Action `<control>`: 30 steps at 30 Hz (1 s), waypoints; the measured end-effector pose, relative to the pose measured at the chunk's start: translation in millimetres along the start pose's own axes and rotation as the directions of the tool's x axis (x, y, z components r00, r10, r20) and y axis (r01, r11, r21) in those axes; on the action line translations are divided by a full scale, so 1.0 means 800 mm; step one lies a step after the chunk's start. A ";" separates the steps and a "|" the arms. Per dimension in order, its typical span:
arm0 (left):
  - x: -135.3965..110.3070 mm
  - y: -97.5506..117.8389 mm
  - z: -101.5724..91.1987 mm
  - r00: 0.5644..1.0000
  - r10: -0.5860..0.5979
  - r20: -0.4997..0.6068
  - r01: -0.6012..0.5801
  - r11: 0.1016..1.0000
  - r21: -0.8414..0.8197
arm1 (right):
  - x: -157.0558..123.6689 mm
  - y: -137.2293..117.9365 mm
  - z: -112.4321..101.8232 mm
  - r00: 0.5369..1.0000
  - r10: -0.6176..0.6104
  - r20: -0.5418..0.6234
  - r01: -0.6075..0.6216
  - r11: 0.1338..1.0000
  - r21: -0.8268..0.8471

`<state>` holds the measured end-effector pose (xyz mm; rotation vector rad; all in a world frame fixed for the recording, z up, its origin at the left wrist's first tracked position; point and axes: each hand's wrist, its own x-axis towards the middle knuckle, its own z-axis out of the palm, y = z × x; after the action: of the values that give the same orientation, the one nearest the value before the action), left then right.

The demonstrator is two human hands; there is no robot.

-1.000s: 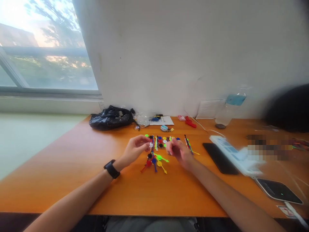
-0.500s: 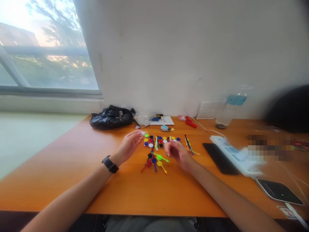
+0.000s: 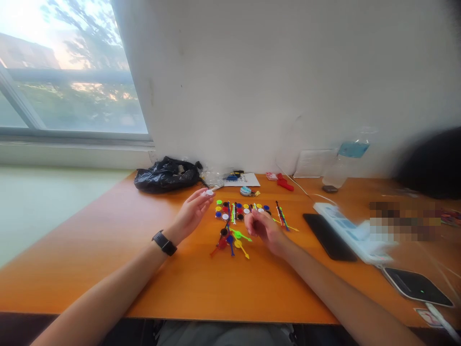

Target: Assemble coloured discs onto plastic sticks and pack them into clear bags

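Observation:
My left hand [image 3: 192, 211] is raised over the orange table [image 3: 108, 240], pinching a small white disc piece [image 3: 209, 192] at its fingertips. It wears a black watch [image 3: 164, 242] on the wrist. My right hand [image 3: 262, 227] is curled just right of a cluster of small coloured discs [image 3: 237, 210]; I cannot make out what, if anything, its fingers hold. Coloured plastic sticks with round heads [image 3: 234, 238] lie between the two hands. More thin coloured sticks [image 3: 283, 217] lie to the right of my right hand.
A black plastic bag [image 3: 165, 175] lies at the back left by the wall. A paper sheet [image 3: 241, 179], red pieces [image 3: 284, 182] and a water bottle [image 3: 342, 163] stand behind. A black phone [image 3: 327, 235], a white power strip [image 3: 349, 230] and a dark device [image 3: 418, 286] sit at the right.
My left hand lifted the white disc away from the coloured pile, up and to the left. My right hand stayed curled in about the same place.

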<state>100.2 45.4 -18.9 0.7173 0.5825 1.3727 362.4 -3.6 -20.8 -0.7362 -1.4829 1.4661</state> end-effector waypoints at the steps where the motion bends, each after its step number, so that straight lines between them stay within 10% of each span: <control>1: 0.000 0.000 0.001 1.000 -0.001 -0.002 0.001 1.000 0.006 | 0.000 0.000 0.000 1.000 0.002 0.001 -0.002 1.000 0.002; 21: -0.006 -0.001 0.003 0.996 0.029 0.081 -0.048 0.968 0.246 | 0.000 0.005 0.001 1.000 0.024 0.011 -0.023 0.999 -0.034; 30: -0.013 0.001 0.003 0.989 0.054 0.140 -0.135 0.729 0.671 | -0.001 0.003 0.002 1.000 0.028 -0.002 -0.028 0.997 -0.066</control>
<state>100.2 35.0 -17.3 1.4294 0.9916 1.1855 360.7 -5.1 -23.2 -0.8009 -1.5318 1.4433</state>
